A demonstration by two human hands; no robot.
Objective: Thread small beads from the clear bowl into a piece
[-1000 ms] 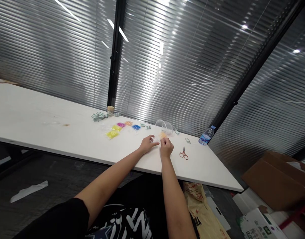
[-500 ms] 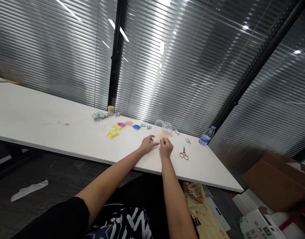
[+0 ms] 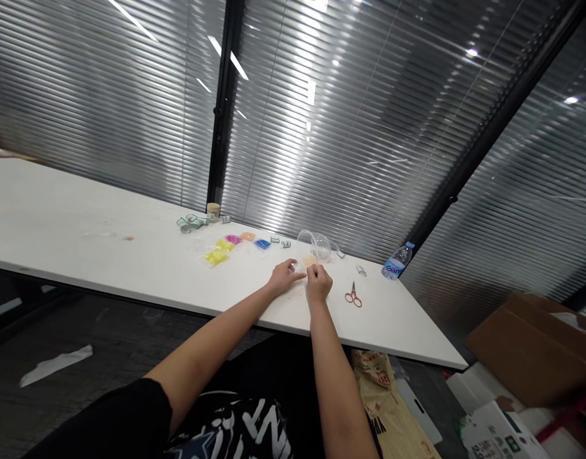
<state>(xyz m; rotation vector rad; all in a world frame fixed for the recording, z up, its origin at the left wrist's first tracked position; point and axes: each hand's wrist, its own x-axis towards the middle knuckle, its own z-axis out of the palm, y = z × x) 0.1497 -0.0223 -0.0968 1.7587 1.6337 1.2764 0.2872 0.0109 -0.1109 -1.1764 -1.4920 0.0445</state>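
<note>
My left hand [image 3: 284, 278] rests on the white table, thumb and fingers curved around a small clear plastic piece [image 3: 296, 267] whose kind I cannot make out. Close beside it, my right hand [image 3: 319, 282] is closed in a pinch; what its fingertips hold is hidden. Pale orange beads or pieces [image 3: 310, 261] show just beyond both hands. Behind them stands a clear round plastic container [image 3: 322, 247], with a clear ring-shaped lid or rim [image 3: 306, 238] at its left. Scissors with orange-red handles [image 3: 353, 297] lie right of my right hand.
Small bags of yellow [image 3: 217, 257], pink [image 3: 234, 240], orange [image 3: 247, 236] and blue pieces [image 3: 263, 244] lie to the left. Several rolls with green print [image 3: 192, 222] sit by a lidded jar [image 3: 213, 212]. A water bottle [image 3: 398, 261] stands near the table's right edge.
Both hands stay almost in place, with only a slight shift of the right hand. The pale orange pieces beyond the fingers look slightly lower and flatter.
</note>
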